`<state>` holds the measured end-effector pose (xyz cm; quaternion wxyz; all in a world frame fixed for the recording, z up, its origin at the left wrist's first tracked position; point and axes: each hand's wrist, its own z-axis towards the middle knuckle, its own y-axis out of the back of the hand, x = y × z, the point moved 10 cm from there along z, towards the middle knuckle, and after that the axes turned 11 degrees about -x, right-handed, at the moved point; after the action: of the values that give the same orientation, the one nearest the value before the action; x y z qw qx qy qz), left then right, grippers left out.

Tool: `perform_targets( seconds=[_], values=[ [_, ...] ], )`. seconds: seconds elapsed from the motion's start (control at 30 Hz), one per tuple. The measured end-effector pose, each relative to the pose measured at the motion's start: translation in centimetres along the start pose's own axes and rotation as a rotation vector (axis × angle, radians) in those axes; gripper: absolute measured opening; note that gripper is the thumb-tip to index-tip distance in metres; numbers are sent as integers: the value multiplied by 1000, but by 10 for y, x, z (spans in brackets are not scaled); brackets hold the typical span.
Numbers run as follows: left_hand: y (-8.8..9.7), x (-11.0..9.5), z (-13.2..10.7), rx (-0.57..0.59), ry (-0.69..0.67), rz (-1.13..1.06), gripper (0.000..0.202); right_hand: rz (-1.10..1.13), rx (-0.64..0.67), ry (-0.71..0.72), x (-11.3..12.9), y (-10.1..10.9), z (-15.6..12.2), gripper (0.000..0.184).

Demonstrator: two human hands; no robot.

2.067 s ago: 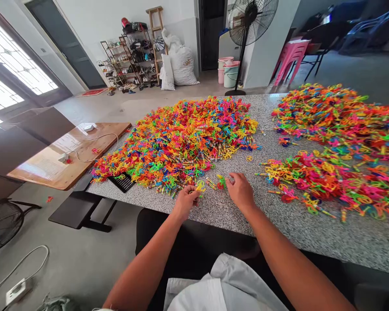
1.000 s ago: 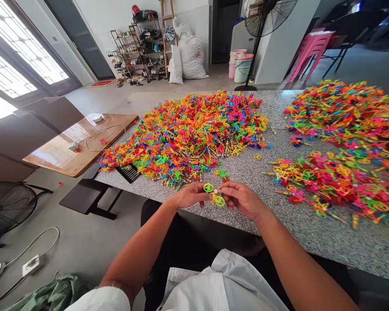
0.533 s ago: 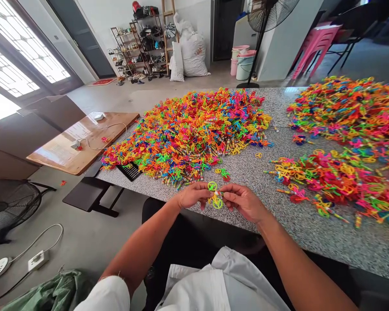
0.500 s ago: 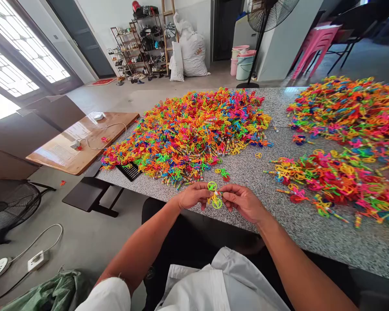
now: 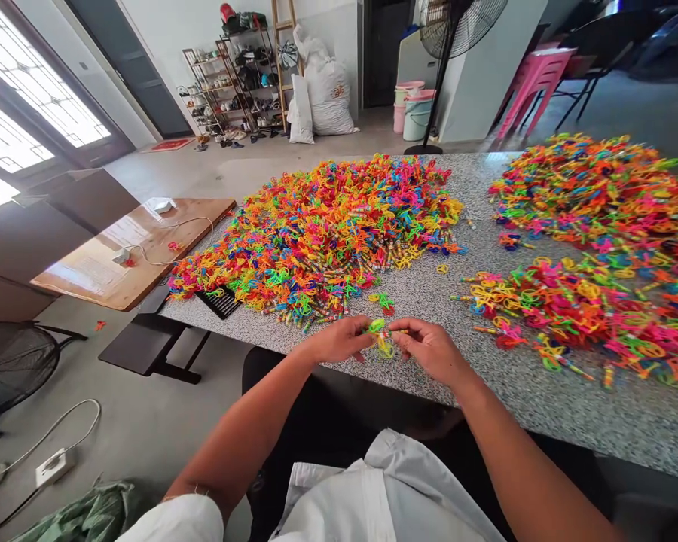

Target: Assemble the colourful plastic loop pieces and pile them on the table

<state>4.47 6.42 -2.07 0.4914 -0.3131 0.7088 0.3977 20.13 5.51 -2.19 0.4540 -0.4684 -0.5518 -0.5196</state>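
Note:
Between my hands is a small yellow-green plastic toy [image 5: 385, 348] with round loops, just above the near edge of the speckled stone table [image 5: 418, 293]. My left hand [image 5: 342, 340] is closed, thumb and fingers pinching the loops from the left. From the right, my right hand [image 5: 428, 348] is closed in a pinch on a thin stick-like part, where a small white and red bit shows at the joint. The fingertips hide some of it. Just beyond lies a small green and red plastic piece [image 5: 383, 302].
A large heap of coloured plastic pieces [image 5: 316, 233] covers the table's middle, with a black slotted tray [image 5: 219, 302] at its left edge. Two more piles, a far one [image 5: 587, 181] and a nearer one [image 5: 581, 309], lie on the right. A wooden board [image 5: 135, 248] stands at left.
The toy between my hands has turned, so its loops look flatter and more edge-on. My right fingertips sit slightly farther from the loops. The whole view has shifted a little.

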Motion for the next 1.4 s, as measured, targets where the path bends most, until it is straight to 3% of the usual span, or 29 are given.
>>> perform_targets(
  seconds=[0.07,0.17,0.23,0.3,0.37,0.43,0.5,0.6,0.67,0.77,0.87,0.93,1.1,1.23,1.4],
  values=[
    [14,15,6,-98,52,49,33,12,-247,-15,-12,43,11,30],
    [39,32,16,-302,100,197,28,294,-743,-34,-35,119,11,38],
    [43,28,28,-398,35,340,23,417,-878,-73,-52,133,9,41],
    [39,13,45,-473,-98,496,26,279,-735,-98,-54,108,15,37],
    [26,-5,65,-489,-242,651,31,-39,-424,-23,-43,50,21,26],
    [8,-15,86,-407,-331,787,36,-375,-184,175,-27,-13,17,19],
    [-2,-13,103,-294,-320,886,37,-661,-94,267,-23,-54,13,25],
    [-2,-5,115,-157,-265,950,28,-929,-56,266,-26,-80,17,30],
    [3,-3,115,-116,-261,931,21,-977,-44,263,-28,-81,21,27],
    [15,-3,114,-116,-244,817,14,-883,-107,218,-31,-62,23,18],
    [29,-3,110,-226,-214,572,10,-561,-232,141,-36,-30,21,14],
    [36,2,105,-292,-152,287,11,-260,-287,59,-42,-12,20,18],
    [15,18,80,-220,66,-382,37,284,-249,-128,-48,-1,21,40],
    [0,14,62,-181,145,-555,47,430,-213,-172,-42,-3,20,41],
    [-10,15,55,-147,204,-631,45,478,-217,-166,-41,-2,15,40]
  ],
)
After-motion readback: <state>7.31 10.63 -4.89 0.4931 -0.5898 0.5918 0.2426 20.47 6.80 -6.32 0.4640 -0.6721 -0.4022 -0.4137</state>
